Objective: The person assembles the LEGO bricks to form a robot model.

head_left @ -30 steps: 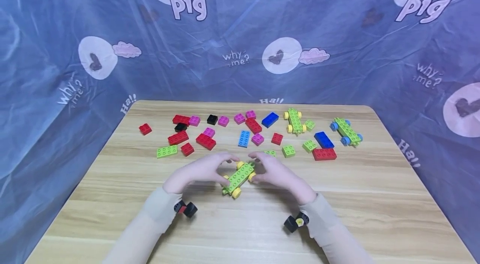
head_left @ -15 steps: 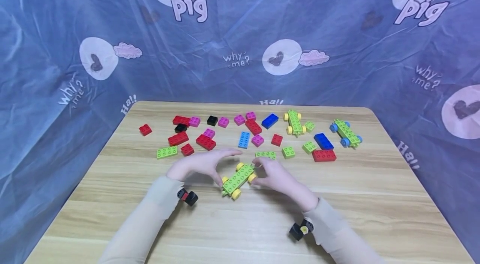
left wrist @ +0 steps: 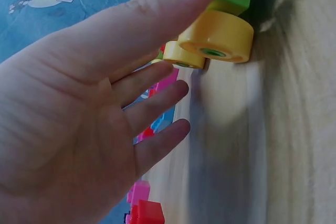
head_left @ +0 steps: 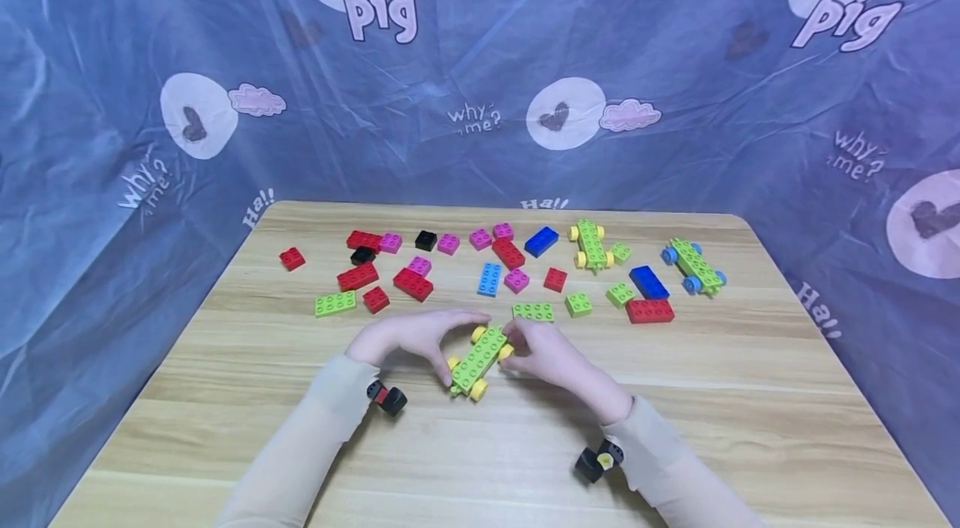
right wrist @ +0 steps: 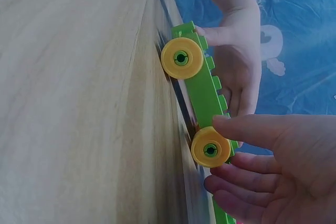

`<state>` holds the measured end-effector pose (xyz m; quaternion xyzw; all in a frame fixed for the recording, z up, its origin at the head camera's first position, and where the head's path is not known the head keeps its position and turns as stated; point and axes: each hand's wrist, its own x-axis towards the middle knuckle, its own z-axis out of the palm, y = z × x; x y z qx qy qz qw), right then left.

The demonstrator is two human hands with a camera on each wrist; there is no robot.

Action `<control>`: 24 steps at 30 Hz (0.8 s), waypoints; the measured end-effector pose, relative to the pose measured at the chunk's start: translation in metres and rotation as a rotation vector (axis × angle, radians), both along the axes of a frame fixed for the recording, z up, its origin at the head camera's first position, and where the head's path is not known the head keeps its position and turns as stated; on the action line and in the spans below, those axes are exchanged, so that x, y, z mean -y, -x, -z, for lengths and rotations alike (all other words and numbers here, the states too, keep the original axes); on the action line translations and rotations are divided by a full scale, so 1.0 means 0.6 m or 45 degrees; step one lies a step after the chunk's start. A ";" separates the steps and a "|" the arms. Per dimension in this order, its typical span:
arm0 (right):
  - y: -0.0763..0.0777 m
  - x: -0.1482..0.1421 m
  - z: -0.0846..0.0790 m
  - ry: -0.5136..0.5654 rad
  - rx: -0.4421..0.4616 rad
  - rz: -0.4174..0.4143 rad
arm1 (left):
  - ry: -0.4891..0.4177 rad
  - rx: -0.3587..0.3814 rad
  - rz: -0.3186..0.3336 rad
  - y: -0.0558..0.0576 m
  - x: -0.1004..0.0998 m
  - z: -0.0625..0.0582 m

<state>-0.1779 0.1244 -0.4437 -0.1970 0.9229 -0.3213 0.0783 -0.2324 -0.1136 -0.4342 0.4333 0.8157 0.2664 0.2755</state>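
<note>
A lime-green toy car base with yellow wheels lies slantwise on the table between the hands. My left hand arches along its left side. Its thumb touches the near end, and the other fingers reach out fairly straight toward the far end; in the left wrist view, three fingers stand apart from the yellow wheel. At the far right end, my right hand pinches the base beside a wheel. The right wrist view has that thumb by the yellow wheel, other fingers curled below.
Beyond the hands lie several loose bricks, including a lime brick, a light blue brick and a red brick. Two more car bases stand at the back right, one with yellow wheels, one with blue wheels.
The left hand lifted away slightly, then came back with its thumb against the car base. The right hand closed in on the far end. The base has turned a little and shifted slightly right.
</note>
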 end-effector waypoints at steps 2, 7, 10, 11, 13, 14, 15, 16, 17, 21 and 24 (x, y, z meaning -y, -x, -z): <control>0.001 0.002 0.000 0.002 -0.001 -0.005 | -0.006 0.006 -0.014 -0.001 0.000 0.003; 0.003 0.005 0.001 0.005 0.004 -0.006 | -0.027 0.002 -0.062 -0.007 0.000 0.011; 0.005 0.007 0.002 0.004 0.007 -0.009 | -0.044 -0.017 -0.091 -0.010 0.001 0.015; 0.005 0.008 0.002 0.006 0.011 -0.008 | -0.047 -0.024 -0.102 -0.012 0.002 0.017; 0.007 0.011 0.002 0.019 0.019 -0.009 | -0.062 -0.027 -0.124 -0.014 0.003 0.019; 0.007 0.012 0.002 0.025 0.024 -0.011 | -0.068 -0.027 -0.135 -0.015 0.004 0.020; 0.008 0.013 0.003 0.032 0.026 -0.013 | -0.075 -0.027 -0.145 -0.016 0.005 0.021; 0.009 0.014 0.003 0.035 0.024 -0.016 | -0.079 -0.026 -0.154 -0.017 0.006 0.022; 0.010 0.016 0.003 0.038 0.021 -0.022 | -0.084 -0.024 -0.165 -0.018 0.006 0.022; 0.014 0.020 0.005 0.039 0.006 -0.044 | -0.105 -0.004 -0.209 -0.021 0.006 0.024; 0.017 0.022 0.006 0.062 0.014 -0.059 | -0.111 0.019 -0.252 -0.023 0.006 0.024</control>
